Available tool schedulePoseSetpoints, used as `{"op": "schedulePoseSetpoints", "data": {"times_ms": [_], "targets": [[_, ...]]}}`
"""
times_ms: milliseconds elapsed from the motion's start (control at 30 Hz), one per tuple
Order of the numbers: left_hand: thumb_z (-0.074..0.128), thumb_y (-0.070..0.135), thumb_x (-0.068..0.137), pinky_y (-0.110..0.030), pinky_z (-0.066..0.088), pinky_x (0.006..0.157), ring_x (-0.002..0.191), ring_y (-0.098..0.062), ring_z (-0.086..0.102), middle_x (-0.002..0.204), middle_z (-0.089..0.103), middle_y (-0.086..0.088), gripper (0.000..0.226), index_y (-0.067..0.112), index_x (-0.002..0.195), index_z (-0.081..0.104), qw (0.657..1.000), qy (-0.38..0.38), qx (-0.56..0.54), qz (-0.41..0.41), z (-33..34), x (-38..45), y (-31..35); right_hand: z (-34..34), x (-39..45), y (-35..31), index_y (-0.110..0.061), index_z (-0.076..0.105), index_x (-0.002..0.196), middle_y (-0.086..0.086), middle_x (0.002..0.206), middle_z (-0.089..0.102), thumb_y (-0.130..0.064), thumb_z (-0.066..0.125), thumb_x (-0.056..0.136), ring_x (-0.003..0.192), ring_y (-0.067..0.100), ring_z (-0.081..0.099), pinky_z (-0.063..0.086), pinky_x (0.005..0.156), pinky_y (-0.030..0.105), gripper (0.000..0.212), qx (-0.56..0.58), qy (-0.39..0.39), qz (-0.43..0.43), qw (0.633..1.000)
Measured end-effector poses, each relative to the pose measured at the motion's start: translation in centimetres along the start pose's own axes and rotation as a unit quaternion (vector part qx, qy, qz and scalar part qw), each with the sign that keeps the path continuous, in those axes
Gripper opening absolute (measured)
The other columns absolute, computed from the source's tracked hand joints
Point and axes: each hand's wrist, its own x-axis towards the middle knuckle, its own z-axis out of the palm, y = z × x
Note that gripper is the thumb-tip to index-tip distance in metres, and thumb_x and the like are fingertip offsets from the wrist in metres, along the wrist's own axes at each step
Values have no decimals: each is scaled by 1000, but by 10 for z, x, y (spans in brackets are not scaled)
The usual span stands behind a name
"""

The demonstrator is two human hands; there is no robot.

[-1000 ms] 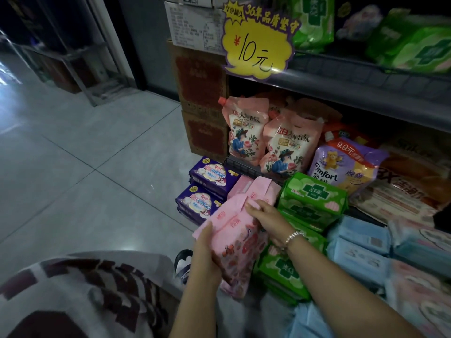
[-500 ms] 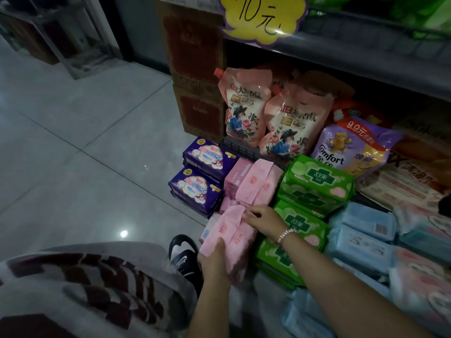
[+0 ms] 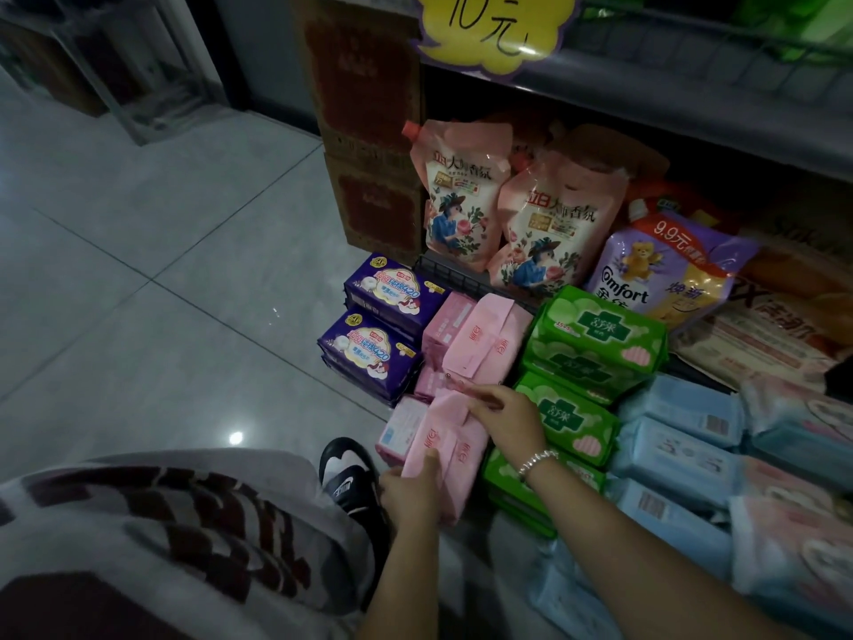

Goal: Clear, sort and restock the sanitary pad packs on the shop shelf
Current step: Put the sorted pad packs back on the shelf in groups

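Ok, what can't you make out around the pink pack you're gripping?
Head view only:
- Soft pink pad pack: near end covered by the left hand.
- Right hand: covers its far edge.
- Yellow price sign: top cut by the frame.
- Upper shelf's green packs: dark, blurred.

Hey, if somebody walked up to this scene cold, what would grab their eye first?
Probably the yellow price sign reading 10 yuan, hung at the top edge of the upper shelf. Next, the bright green pad packs stacked mid-frame, between pink packs and pale blue ones. In front, the left hand and right hand hold a pink pad pack low over the floor, next to a black-and-white shoe.
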Motion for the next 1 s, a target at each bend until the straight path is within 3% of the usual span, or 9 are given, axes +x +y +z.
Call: {"op": "schedulePoseSetpoints", "data": {"times_ms": [133,233,367,500,600,700,800,900,1000], "targets": [[67,44,84,-46,41,102,117,-33,52,129,55,-11,55,13,127,53,983,29,84,160,-3,-7,23,-12,-9,-11,-14,71,108,-4,99,69,-22,70,88,94,10,63,49,82,20,22,32,36,-10,999],[61,44,89,-47,44,101,116,-25,54,127,57,-4,49,19,129,51,961,0,102,256,0,-24,47,-25,-16,-27,-14,70,109,-4,100,68,-19,68,89,93,8,63,46,74,9,21,69,56,-30,996],[56,35,94,-47,46,98,116,-22,54,126,58,-4,41,16,130,51,906,-27,131,403,10,-60,74,-53,-34,-54,-19,67,114,-15,99,63,-20,64,92,97,3,61,48,71,6,23,89,85,-81,989],[40,43,92,-54,42,100,117,-29,54,127,58,-9,49,11,126,56,784,7,240,573,21,-98,116,-100,-44,-76,-21,59,130,-6,127,60,-28,55,97,119,12,52,44,101,30,34,-65,169,-193,964],[37,40,87,-60,43,99,115,-36,57,125,61,-14,50,9,118,61,674,42,277,684,34,-123,156,-145,-44,-94,-21,53,137,1,140,54,-38,44,94,131,21,45,31,110,35,48,-182,237,-237,924],[33,42,89,-57,35,105,121,-36,54,130,58,-16,54,9,123,59,622,33,313,717,51,-154,200,-192,-38,-113,-20,53,137,2,140,54,-45,35,92,130,24,48,32,109,36,54,-253,283,-241,893],[38,37,85,-59,40,98,115,-37,59,124,61,-17,51,8,119,61,582,11,321,747,78,-183,241,-239,-27,-129,-16,62,127,5,127,64,-41,38,89,114,26,61,42,98,34,52,-299,334,-256,856],[42,36,90,-54,41,100,116,-36,58,126,61,-15,45,9,120,62,567,-25,299,767,107,-210,278,-281,-18,-146,-17,64,125,3,124,65,-41,39,88,110,24,63,49,92,36,50,-328,360,-246,838],[48,33,99,-42,29,111,133,-28,42,142,48,-8,41,13,134,51,563,-55,282,775,137,-229,314,-322,-2,-157,-18,64,125,1,123,65,-42,39,89,109,23,62,50,89,37,50,-347,386,-242,820]]}}
